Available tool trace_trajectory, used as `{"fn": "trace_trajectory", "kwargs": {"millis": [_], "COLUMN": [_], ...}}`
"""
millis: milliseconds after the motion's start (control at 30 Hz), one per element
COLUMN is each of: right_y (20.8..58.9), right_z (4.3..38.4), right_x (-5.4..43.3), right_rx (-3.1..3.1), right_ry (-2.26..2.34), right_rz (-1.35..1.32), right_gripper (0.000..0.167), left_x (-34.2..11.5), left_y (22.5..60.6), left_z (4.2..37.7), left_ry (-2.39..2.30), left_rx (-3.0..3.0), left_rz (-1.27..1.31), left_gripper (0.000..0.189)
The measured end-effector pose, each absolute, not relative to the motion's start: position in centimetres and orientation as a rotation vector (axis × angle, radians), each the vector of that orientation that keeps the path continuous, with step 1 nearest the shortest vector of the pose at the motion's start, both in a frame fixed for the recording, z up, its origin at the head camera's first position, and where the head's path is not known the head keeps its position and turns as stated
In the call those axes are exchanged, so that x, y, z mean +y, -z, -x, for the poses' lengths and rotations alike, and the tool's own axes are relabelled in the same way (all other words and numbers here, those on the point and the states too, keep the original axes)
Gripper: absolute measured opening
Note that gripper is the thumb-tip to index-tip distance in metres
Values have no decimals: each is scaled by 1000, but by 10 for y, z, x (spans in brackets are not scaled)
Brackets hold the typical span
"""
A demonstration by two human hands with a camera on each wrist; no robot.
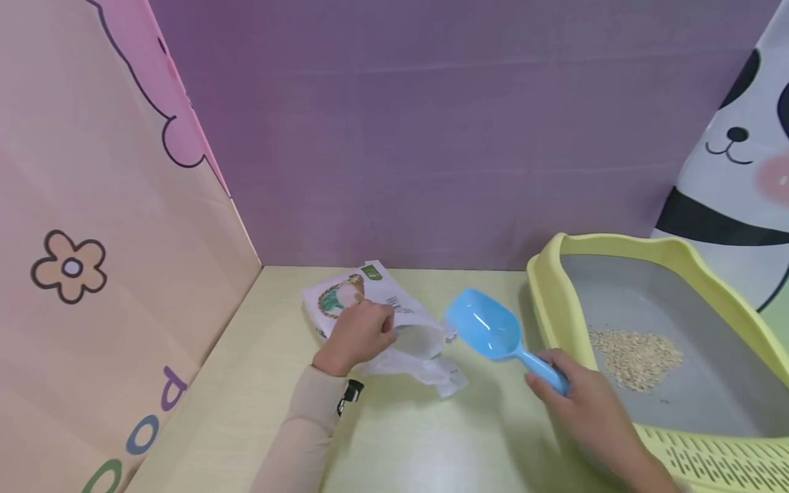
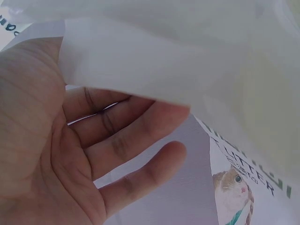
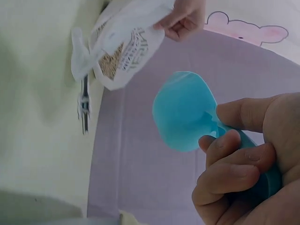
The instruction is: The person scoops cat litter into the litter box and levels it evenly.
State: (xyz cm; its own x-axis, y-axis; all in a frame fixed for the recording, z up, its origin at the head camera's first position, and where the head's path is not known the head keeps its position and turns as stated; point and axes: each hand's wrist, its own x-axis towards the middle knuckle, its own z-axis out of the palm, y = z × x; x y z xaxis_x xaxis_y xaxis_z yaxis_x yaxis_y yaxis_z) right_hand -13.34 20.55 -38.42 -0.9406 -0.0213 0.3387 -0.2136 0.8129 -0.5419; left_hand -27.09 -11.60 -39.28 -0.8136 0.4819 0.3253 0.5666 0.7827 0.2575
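Left hand (image 1: 360, 333): pinches the upper lip of the litter bag, fingers curled behind the paper; the left wrist view hides the thumb.
Right hand (image 1: 585, 404): wraps the handle of the blue scoop (image 1: 493, 332), holding it above the desk (image 1: 394, 445); no pellets show in the bowl.
Litter bag (image 1: 407, 311): lies left of centre, its far end against the back edge; pellets (image 3: 111, 61) show inside.
Bag to scoop: the torn mouth (image 1: 420, 342) lies left of the bowl and slightly nearer the front; from the right hand it is left and back.
Long axes: both run from back left to front right, the mouth at the bag's front-right end, the bowl at the scoop's back-left end.
Nearer hand: the left, right at the mouth.
Litter tray (image 1: 548, 294): stands along the right side, a small heap of pellets (image 1: 641, 359) near its left wall.
Open room: bare desk in front of the bag; the purple backdrop (image 1: 401, 137) bounds the back.
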Motion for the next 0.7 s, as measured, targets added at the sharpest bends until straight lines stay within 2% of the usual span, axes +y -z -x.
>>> {"fn": "trace_trajectory", "kwargs": {"millis": [700], "right_y": [415], "right_z": [138], "right_x": [170], "right_rx": [-2777], "right_ry": [-1039], "right_rz": [-234], "right_gripper": [18], "left_x": [-115], "left_y": [395], "left_z": [272], "left_ry": [482], "left_rx": [-2746], "left_rz": [801], "left_gripper": [17]}}
